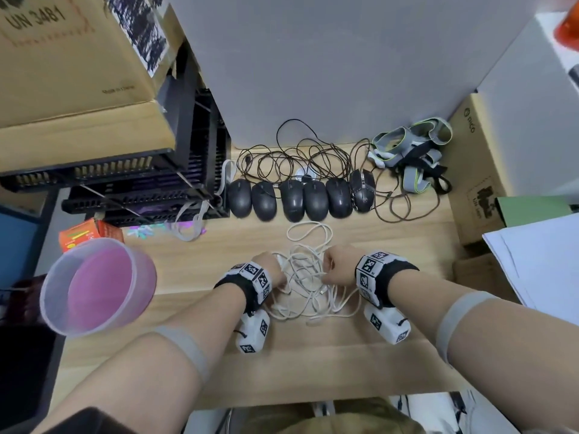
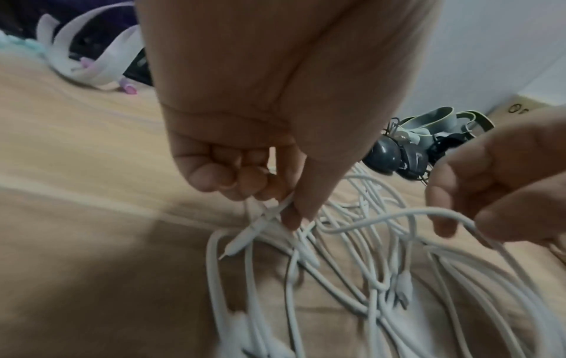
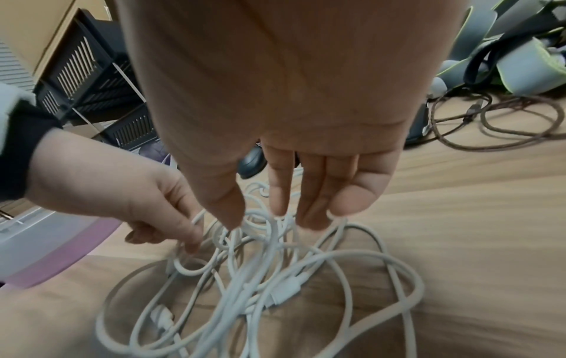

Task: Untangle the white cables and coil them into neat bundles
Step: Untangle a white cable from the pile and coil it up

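Observation:
A tangle of white cables lies on the wooden desk between my two hands. My left hand pinches one strand at the heap's left edge. In the left wrist view its thumb and fingers close on a cable just above a white plug. My right hand is at the heap's right side, fingers pointing down. Its thumb and forefinger pinch a raised loop. Another white connector lies in the middle of the tangle.
Several black mice stand in a row behind the heap, with their dark cords beyond. A pink tub is at the left and black crates under a cardboard box. Grey straps, a box and papers are at the right.

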The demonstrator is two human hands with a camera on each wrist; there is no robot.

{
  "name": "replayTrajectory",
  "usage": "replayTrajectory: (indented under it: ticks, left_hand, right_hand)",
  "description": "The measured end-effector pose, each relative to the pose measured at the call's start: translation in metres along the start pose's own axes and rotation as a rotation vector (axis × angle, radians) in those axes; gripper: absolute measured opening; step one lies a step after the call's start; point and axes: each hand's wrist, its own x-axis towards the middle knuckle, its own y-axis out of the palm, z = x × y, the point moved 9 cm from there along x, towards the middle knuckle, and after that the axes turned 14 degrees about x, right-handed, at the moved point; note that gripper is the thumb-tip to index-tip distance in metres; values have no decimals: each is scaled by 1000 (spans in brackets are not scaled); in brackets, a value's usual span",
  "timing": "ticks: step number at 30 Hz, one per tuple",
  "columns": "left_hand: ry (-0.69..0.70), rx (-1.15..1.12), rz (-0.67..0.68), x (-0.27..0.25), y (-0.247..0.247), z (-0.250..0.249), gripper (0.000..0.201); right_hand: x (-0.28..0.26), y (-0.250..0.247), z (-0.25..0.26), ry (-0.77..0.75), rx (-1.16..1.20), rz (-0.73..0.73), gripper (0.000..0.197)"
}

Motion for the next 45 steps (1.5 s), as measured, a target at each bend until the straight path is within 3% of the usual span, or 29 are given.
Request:
replayTrajectory:
  ticks: [4, 6, 8, 10, 15, 18, 22, 25, 28, 31, 33, 35, 38, 39, 41, 44, 45]
  left_hand:
    - [255, -82, -68, -16, -33, -21, 32]
    - [405, -76, -75, -35, -54, -35, 35]
    - [513, -97, -102, -57, -80, -46, 29]
    - [542, -165, -158, -70, -107, -45, 26]
    - [421, -454, -338, -67, -154, -18, 30]
    - [333, -516, -240, -54, -136, -28, 35]
    - [184, -928, -88, -48, -105, -47, 40]
    - [177, -1040, -108, -54, -101, -58, 42]
    - [200, -878, -177, -50, -106, -70, 42]
    - [153, -725, -307, -45, -114, -71, 46]
    - [106, -744, -401, -44, -122, -61, 53]
    - [70, -955, -413, -42, -125, -49, 58]
    - [63, -1455, -254, -40, -124, -41, 56]
    - [60, -1514, -198, -41, -124, -40, 55]
    - [53, -1318, -156, -43, -125, -38, 53]
    - [88, -537, -137, -52, -114, -51, 45]
    - [112, -368, -109, -56, -105, -57, 50]
  right_hand:
    - [0, -19, 22, -165, 164, -166, 60]
    - [1, -20, 44, -278, 192, -137, 51]
    - [2, -25, 60, -332, 189, -141, 23]
    - [2, -32, 60, -273, 264, -141, 29]
    - [-1, -41, 32, -104, 636, -121, 43]
    - [-9, -64, 49, -174, 784, -243, 35]
    - [-16, -80, 83, -253, 919, -256, 27]
    - [-19, -78, 86, -287, 755, -260, 31]
    - [-18, -66, 84, -293, 614, -241, 28]
    - [-16, -59, 72, -277, 721, -246, 26]
    - [-19, -51, 68, -266, 790, -191, 30]
    - [-26, -39, 67, -257, 759, -112, 32]
    - [-41, -15, 63, -262, 423, -14, 39]
    - [-43, -7, 58, -253, 317, 11, 40]
    - [-44, 2, 47, -239, 250, 17, 42]
    - [-45, -19, 49, -276, 279, -123, 47]
    - [-48, -30, 57, -323, 269, -172, 44]
